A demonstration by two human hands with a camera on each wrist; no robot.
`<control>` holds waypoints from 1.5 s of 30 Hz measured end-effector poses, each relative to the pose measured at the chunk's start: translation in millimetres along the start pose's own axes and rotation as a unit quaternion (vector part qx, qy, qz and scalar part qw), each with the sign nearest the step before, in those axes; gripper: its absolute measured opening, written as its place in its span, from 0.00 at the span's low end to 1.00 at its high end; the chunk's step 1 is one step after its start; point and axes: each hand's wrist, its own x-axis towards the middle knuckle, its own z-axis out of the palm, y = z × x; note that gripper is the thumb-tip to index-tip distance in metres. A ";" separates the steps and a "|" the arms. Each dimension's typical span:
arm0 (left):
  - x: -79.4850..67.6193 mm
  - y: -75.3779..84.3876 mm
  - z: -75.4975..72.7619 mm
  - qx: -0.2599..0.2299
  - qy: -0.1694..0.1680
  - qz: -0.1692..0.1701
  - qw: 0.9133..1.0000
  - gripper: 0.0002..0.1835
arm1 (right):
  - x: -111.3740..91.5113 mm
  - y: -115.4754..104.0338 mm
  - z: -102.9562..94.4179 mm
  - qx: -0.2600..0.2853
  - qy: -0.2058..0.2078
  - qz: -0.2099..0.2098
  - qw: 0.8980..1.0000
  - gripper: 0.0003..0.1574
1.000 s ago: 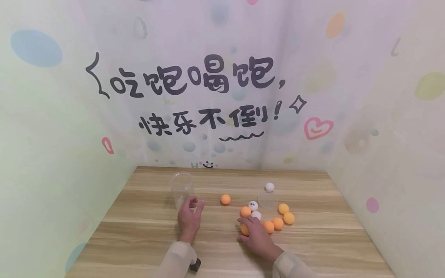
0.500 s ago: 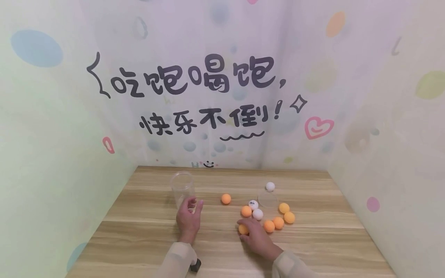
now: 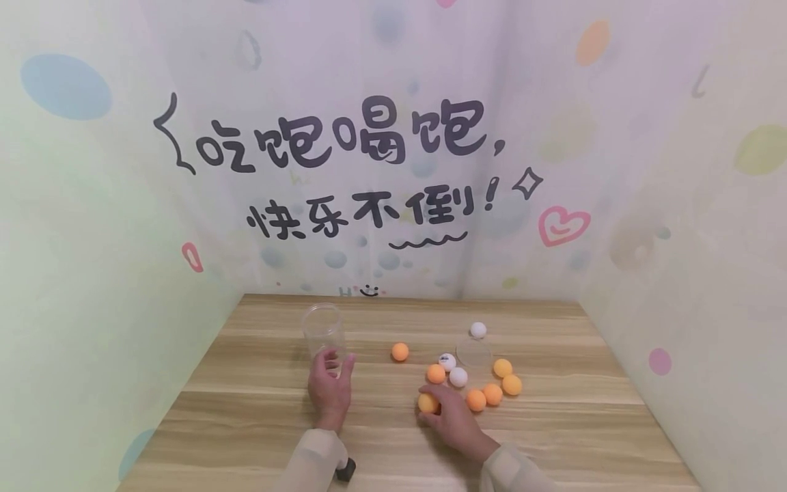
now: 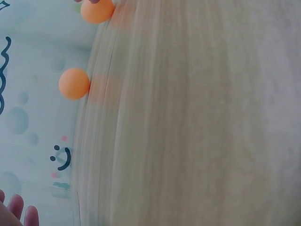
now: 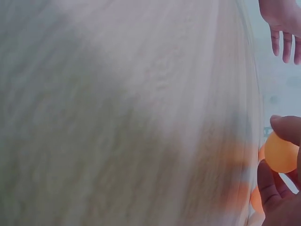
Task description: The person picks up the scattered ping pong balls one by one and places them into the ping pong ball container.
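Observation:
My right hand (image 3: 458, 422) pinches an orange ping-pong ball (image 3: 427, 403) between thumb and fingers; the right wrist view shows the same orange ball (image 5: 281, 153) close up. A clear, tall plastic container (image 3: 322, 326) stands upright at the left. Just in front of it is my left hand (image 3: 330, 389), fingers loosely bent and thumb apart, holding nothing; whether it touches the container cannot be told. Around my right hand lie more balls, among them a white ball (image 3: 458, 377), an orange ball (image 3: 436, 374) and another orange ball (image 3: 476, 400).
A thin clear round lid (image 3: 473, 352) lies flat behind the balls, with a white ball (image 3: 478, 330) beyond it. One orange ball (image 3: 400, 352) sits alone mid-table. Printed curtains (image 3: 381, 266) border the wooden table (image 3: 246, 410) at the back and sides.
My right hand has drawn the orange ball slightly to the left. A white ball beside it has rolled a little to the right. My left hand has shifted slightly left.

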 end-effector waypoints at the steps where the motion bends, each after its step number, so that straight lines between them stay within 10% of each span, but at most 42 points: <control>1: -0.1 0.1 -0.3 0.000 0.003 -0.003 1.000 0.19 | 0.0 -0.5 0.2 0.004 0.001 0.006 1.000 0.28; 32: 10.1 -7.3 -4.5 0.028 0.083 -0.082 0.993 0.40 | -2.0 -17.7 1.2 0.086 0.042 0.048 0.994 0.27; 45: 16.8 -7.6 -5.1 -0.044 0.043 -0.111 0.992 0.51 | 1.7 -22.4 7.4 0.123 0.081 0.061 0.987 0.28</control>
